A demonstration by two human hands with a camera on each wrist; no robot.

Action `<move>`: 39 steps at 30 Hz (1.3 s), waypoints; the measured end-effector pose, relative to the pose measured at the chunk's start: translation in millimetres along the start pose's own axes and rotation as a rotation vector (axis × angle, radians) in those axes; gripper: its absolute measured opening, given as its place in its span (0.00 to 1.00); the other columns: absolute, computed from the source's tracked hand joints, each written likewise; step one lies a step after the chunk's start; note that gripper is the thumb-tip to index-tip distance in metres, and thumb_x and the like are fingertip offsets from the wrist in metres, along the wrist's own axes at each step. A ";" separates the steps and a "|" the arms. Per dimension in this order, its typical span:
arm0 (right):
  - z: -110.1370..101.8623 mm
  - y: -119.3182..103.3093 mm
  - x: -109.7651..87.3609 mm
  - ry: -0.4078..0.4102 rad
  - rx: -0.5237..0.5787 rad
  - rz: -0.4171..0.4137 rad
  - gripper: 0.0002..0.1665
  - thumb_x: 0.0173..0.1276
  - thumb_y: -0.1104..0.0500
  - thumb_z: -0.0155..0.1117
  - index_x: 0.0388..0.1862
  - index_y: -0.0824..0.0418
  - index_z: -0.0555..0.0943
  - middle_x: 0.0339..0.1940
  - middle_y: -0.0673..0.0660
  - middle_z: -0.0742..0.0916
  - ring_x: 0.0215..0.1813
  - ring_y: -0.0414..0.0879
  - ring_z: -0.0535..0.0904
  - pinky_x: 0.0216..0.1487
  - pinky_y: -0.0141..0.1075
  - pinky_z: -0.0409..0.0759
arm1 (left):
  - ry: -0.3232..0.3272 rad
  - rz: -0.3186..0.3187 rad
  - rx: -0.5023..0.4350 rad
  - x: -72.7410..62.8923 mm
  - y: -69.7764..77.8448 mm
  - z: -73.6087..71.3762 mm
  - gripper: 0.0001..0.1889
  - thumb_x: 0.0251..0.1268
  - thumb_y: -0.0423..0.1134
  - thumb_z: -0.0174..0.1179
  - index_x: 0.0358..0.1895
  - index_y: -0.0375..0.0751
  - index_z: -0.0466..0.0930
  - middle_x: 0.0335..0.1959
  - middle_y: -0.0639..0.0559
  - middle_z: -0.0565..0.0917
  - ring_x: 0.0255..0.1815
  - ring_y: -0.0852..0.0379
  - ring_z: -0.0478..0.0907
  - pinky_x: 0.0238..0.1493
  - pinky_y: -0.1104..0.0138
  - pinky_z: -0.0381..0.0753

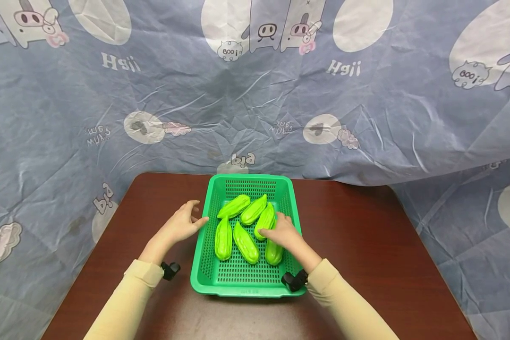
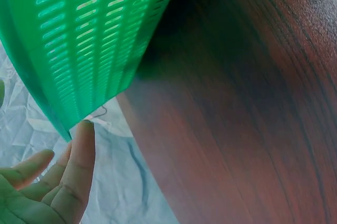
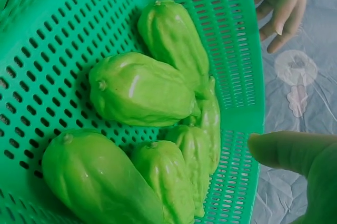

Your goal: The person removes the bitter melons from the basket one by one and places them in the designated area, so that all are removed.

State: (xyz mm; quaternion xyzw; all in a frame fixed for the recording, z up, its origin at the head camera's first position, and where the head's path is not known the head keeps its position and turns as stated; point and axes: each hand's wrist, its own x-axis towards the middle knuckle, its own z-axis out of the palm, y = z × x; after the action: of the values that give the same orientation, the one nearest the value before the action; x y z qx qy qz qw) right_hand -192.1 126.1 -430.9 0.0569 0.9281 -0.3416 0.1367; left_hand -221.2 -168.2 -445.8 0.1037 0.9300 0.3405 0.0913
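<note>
Several bright green, ridged bitter gourds (image 1: 245,243) with tapered ends lie in a green plastic basket (image 1: 248,292). Just outside the basket's left rim is my left hand (image 1: 180,225), thumb and fingers spread; in the left wrist view its fingertips (image 2: 84,134) are right by the basket's rim. My right hand (image 1: 285,232) is over the right side of the basket and partly hides the right-hand gourds. In the right wrist view, the thumb (image 3: 287,150) extends straight, apart from the gourds (image 3: 142,89); the other fingers are out of that view.
The basket stands on a dark reddish-brown wooden table (image 1: 344,236), with perforated walls and floor. A grey-blue cloth (image 1: 246,94) with cartoon prints hangs behind the table and at both sides. Each wrist wears a small black camera (image 1: 170,270).
</note>
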 end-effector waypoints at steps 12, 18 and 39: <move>12.1 -6.1 5.4 -0.046 -0.131 0.106 0.56 0.65 0.46 0.68 0.76 0.76 0.51 0.71 0.79 0.62 0.69 0.71 0.66 0.64 0.60 0.71 | 0.009 -0.054 -0.011 3.6 0.1 6.7 0.34 0.73 0.47 0.56 0.72 0.30 0.57 0.58 0.34 0.76 0.53 0.42 0.78 0.52 0.50 0.79; 19.8 -8.4 8.5 -0.027 -0.195 0.126 0.57 0.61 0.48 0.72 0.75 0.76 0.53 0.68 0.79 0.65 0.69 0.73 0.64 0.64 0.60 0.70 | -0.001 -0.082 -0.009 3.2 1.4 8.8 0.32 0.73 0.47 0.56 0.70 0.29 0.60 0.56 0.35 0.79 0.53 0.41 0.79 0.52 0.49 0.78; 28.1 -2.9 16.9 -0.076 -0.310 0.138 0.58 0.55 0.53 0.80 0.73 0.77 0.56 0.70 0.76 0.67 0.71 0.71 0.64 0.70 0.55 0.67 | -0.011 -0.083 -0.094 0.5 -2.2 14.3 0.26 0.73 0.44 0.58 0.64 0.29 0.66 0.46 0.38 0.79 0.41 0.47 0.79 0.41 0.56 0.79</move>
State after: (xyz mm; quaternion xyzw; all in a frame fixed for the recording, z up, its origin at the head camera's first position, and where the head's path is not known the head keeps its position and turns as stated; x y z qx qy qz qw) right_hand -202.8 105.9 -454.5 0.0855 0.9578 -0.1861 0.2018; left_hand -218.5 -160.9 -458.0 0.0626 0.9161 0.3790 0.1152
